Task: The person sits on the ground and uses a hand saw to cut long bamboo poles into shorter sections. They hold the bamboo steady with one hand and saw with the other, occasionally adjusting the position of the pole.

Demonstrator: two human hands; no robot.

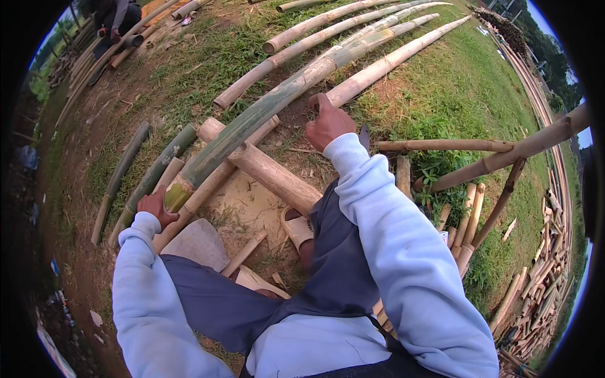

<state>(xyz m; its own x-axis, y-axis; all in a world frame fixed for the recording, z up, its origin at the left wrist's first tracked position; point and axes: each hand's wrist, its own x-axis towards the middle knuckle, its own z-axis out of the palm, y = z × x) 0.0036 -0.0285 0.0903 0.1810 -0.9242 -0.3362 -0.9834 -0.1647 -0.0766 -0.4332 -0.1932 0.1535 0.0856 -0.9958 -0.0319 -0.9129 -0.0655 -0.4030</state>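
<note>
A long green and tan bamboo pole (258,116) slants from near my left leg toward the far right. It lies across a thick, short bamboo log (277,179). At the pole's near end, which shows a fresh yellow-green cut patch, my left hand (157,208) is closed with the thumb and fingers against it. My right hand (329,124) is curled above the ground, right of the pole and by the butt of a pale bamboo pole (391,66). What its fingers hold is hidden. A dark blade-like tip (364,137) shows just beyond my right cuff.
Green bamboo lengths (120,183) lie at the left. A bamboo frame (504,160) stands at the right, before a heap of cut bamboo (545,293). By my feet are a grey slab (196,244) and sawdust. Another person (120,19) works at the far left.
</note>
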